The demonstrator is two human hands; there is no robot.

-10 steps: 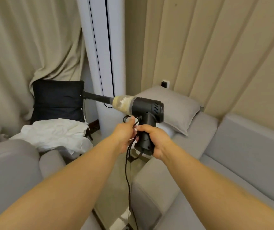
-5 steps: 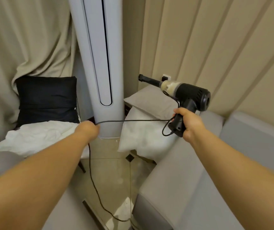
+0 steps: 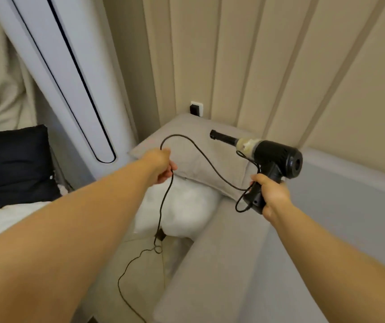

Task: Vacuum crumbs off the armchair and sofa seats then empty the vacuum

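**Cord in one hand, vacuum in the other**

While you stand in the corner, the big grey sofa (image 3: 233,264) fills the side from 3 to 6 o'clock, and its arm runs up toward 12. At 11 o'clock a tall white tower (image 3: 75,89) leans up the wall. A grey pillow (image 3: 194,148) lies at 12 o'clock, on top of a white pillow (image 3: 182,206).

Your right hand (image 3: 272,194) is at 3 o'clock. Its fingers are curled tight around the handle of the vacuum (image 3: 273,159). I think you hold it up in the air so it stays off the sofa while you sort out the cord. The vacuum hangs over the sofa arm, just past the grey pillow's edge.

The vacuum's long side lies nearly flat. Its thin black nose points to 10 o'clock, toward the wall plug (image 3: 196,108). Its fat back end points to 4 o'clock. The handle points down into your fist.

Your left hand (image 3: 163,165) is near the middle, at 12 o'clock. It pinches the cord (image 3: 210,164), with the fingers curled around it. The cord loops up from that hand, swings across to the vacuum handle, and also drops down to the floor at 6 o'clock. It looks like you hold it to keep it from tangling and to find its end. No cleaning has begun yet, I think.
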